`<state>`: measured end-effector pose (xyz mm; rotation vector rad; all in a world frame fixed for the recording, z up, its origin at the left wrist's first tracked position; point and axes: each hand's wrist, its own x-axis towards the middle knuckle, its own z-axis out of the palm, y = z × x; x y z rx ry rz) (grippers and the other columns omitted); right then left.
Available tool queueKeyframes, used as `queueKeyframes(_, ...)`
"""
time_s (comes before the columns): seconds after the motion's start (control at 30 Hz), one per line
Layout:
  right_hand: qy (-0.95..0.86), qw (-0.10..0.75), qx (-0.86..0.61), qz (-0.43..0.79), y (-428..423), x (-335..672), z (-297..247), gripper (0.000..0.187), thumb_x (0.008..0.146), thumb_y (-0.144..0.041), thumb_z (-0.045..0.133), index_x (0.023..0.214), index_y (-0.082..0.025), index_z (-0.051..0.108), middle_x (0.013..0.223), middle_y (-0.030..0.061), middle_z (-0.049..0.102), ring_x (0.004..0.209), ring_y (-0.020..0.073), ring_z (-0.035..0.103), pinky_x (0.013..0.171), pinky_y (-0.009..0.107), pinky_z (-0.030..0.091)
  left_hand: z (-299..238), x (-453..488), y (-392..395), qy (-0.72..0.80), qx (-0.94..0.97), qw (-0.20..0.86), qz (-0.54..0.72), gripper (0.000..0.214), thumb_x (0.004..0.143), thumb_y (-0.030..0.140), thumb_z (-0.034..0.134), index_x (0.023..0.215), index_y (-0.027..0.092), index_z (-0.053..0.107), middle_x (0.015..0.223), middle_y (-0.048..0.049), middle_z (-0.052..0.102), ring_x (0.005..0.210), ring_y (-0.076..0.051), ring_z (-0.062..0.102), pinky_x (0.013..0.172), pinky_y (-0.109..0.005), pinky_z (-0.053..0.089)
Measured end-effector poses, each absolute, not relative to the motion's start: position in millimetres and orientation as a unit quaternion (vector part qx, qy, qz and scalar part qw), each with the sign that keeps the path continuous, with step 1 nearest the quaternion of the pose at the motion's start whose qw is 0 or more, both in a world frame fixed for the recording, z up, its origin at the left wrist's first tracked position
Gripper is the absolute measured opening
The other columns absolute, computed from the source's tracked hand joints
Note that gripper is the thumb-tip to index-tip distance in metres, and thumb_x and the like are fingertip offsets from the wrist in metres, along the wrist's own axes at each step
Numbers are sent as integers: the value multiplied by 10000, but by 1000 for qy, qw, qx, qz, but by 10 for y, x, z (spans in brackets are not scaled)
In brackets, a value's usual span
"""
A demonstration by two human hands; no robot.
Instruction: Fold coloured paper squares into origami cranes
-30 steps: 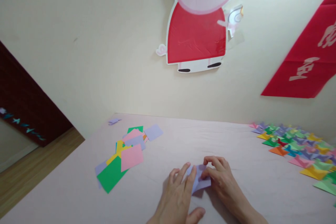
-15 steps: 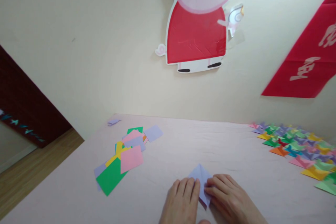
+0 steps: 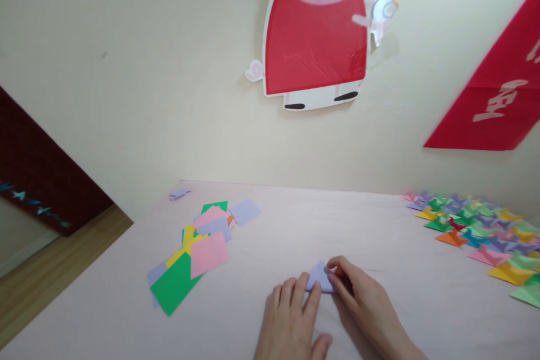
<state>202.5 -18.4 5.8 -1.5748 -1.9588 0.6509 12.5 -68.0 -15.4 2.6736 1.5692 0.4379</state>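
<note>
A lavender piece of folded origami paper [image 3: 319, 279] lies on the table at the lower middle, now a small triangle with a straight edge towards me. My left hand [image 3: 291, 315] lies flat, fingers spread, with its fingertips on the paper's left side and lower edge. At the other side, my right hand [image 3: 365, 301] pinches the paper near its upper right edge between thumb and forefinger. The right fingertips hide part of that edge.
Loose paper squares in green [image 3: 175, 287], pink [image 3: 210, 255] and lavender [image 3: 245, 212] overlap at the left. Several rows of folded paper figures [image 3: 476, 230] stand at the right. A small lavender folded piece [image 3: 180, 194] sits near the back left corner, before the wall [image 3: 211, 140].
The paper has gone from a larger diamond to a smaller triangle, its near part folded up. My right hand has moved up to its upper right edge; my left fingers have spread.
</note>
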Motion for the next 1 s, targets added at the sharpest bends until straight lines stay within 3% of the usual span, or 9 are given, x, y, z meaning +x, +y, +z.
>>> queueKeyframes(0.23,-754,265,-562,212,-157,2019,47,220,923,-303,407,859,-248,610,821,20,703,736,183,658,688,284,497,-22,150,-611,515,848,61,113,644,920,616,446,1428,221,455,1437,-102,500,1167,-326,517,954,-492,426)
queueKeyframes(0.53,-764,257,-564,182,-132,2020,-18,249,930,-298,386,848,-244,615,819,28,698,740,186,656,682,291,491,33,132,-604,493,862,68,99,611,938,607,418,1452,278,422,1484,-73,451,1176,-326,518,942,-490,427)
queueKeyframes(1.0,-766,242,-569,175,-138,1998,-26,281,940,-314,334,842,-239,587,831,39,680,759,198,652,689,317,493,109,152,-625,504,854,106,69,614,954,599,385,1469,266,391,1537,-43,359,1245,-324,482,995,-518,410)
